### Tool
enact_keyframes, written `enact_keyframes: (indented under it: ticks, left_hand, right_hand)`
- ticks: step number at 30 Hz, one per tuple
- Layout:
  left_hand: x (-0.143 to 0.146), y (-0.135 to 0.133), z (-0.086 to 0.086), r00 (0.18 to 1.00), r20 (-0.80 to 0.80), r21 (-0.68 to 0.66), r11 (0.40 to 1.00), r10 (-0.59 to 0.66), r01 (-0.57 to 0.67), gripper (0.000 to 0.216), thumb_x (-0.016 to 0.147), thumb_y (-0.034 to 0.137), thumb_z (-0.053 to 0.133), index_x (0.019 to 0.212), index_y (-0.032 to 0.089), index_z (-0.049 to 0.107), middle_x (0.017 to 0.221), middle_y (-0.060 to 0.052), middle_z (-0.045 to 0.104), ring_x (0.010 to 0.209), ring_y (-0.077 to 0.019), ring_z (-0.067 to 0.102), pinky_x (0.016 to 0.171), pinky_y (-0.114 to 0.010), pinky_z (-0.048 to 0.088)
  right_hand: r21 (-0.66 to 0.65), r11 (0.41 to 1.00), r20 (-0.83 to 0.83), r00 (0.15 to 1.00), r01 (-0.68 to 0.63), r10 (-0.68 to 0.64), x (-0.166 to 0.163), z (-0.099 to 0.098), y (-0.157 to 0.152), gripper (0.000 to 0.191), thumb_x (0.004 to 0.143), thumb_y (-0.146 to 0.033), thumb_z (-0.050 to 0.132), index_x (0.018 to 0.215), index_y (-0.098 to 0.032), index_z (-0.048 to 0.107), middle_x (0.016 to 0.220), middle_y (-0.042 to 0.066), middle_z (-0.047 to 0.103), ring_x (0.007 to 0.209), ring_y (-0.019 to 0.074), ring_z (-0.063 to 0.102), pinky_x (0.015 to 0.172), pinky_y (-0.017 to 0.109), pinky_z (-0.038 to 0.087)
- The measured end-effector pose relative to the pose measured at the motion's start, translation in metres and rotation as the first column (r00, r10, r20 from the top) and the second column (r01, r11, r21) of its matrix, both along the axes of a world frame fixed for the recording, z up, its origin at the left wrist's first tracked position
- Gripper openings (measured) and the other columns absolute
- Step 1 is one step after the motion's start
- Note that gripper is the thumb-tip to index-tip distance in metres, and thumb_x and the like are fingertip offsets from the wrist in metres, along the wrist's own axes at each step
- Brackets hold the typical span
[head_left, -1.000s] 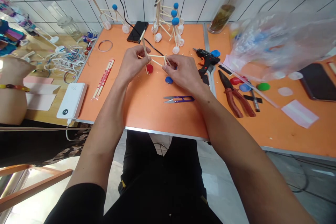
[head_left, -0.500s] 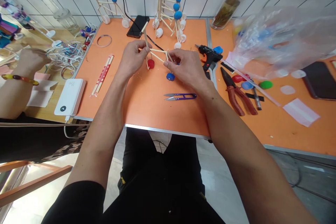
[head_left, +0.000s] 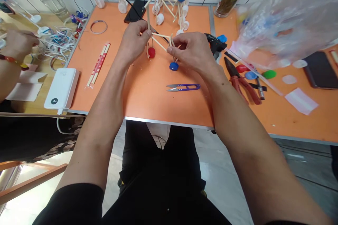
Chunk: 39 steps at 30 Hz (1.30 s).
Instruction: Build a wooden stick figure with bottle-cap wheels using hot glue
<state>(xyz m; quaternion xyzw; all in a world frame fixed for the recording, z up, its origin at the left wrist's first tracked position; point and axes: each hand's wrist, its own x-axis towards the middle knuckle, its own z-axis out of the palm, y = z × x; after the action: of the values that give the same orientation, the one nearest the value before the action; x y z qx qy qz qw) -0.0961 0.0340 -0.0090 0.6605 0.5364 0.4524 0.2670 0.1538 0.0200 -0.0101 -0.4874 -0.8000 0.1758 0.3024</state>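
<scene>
Frame of pale sticks (head_left: 161,36), red cap (head_left: 151,53) and blue cap (head_left: 173,66) beneath, between 2 pinching hands (head_left: 135,41) (head_left: 194,49)

orange tabletop (head_left: 148,100), pale stick frame (head_left: 161,35), red cap (head_left: 151,52), blue cap (head_left: 173,66), purple-handled snips (head_left: 182,85), white power bank (head_left: 62,86)

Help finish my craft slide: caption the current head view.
Left hand and right hand hold a pale stick frame over an orange table, purple snips nearby.
</scene>
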Motion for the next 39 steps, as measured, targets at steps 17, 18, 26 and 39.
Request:
enact_keyframes:
  ticks: [17, 18, 26, 39]
  left_hand:
    - [0.009, -0.003, 0.012, 0.999, -0.038, -0.05, 0.999, 0.013, -0.015, 0.047, 0.111, -0.007, 0.058, 0.079, 0.027, 0.057, 0.078, 0.002, 0.054, 0.077, -0.0154, 0.061, 0.074, -0.033, 0.049]
    - [0.009, -0.002, 0.012, 0.999, -0.037, -0.053, 0.999, 0.011, -0.013, 0.047, 0.11, -0.008, 0.058, 0.079, 0.027, 0.057, 0.078, 0.002, 0.054, 0.078, -0.0156, 0.062, 0.074, -0.033, 0.049]
    - [-0.002, 0.011, -0.007, 0.999, -0.035, 0.09, 0.995, -0.034, 0.037, 0.018, 0.089, 0.032, 0.068, 0.074, 0.038, 0.059, 0.079, -0.004, 0.06, 0.08, -0.027, 0.066, 0.081, -0.052, 0.062]
    - [0.001, 0.001, 0.004, 0.999, -0.037, 0.044, 0.999, -0.023, 0.024, 0.007, 0.075, 0.042, 0.065, 0.078, 0.038, 0.059, 0.084, -0.006, 0.058, 0.082, -0.0294, 0.067, 0.089, -0.06, 0.064]
  right_hand:
    - [0.026, 0.994, -0.092, 0.99, -0.102, 0.104, 0.007, 0.001, 0.014, 0.064, 0.097, -0.091, 0.076, 0.076, -0.032, 0.06, 0.082, 0.003, 0.07, 0.086, 0.0253, 0.06, 0.078, 0.047, 0.045]
    - [0.024, 0.995, -0.097, 0.99, -0.098, 0.099, 0.007, 0.0, 0.014, 0.062, 0.096, -0.089, 0.077, 0.076, -0.033, 0.061, 0.081, 0.002, 0.07, 0.086, 0.0254, 0.06, 0.078, 0.046, 0.045]
    - [0.049, 0.993, -0.146, 0.983, -0.105, 0.111, 0.006, 0.001, 0.012, 0.033, 0.089, -0.059, 0.085, 0.075, -0.035, 0.068, 0.082, 0.002, 0.072, 0.088, 0.0293, 0.062, 0.08, 0.049, 0.045]
    - [0.062, 0.985, -0.088, 0.982, -0.162, 0.167, 0.004, 0.012, 0.01, 0.04, 0.091, -0.056, 0.081, 0.069, -0.035, 0.056, 0.077, 0.003, 0.064, 0.084, 0.0282, 0.052, 0.085, 0.052, 0.045]
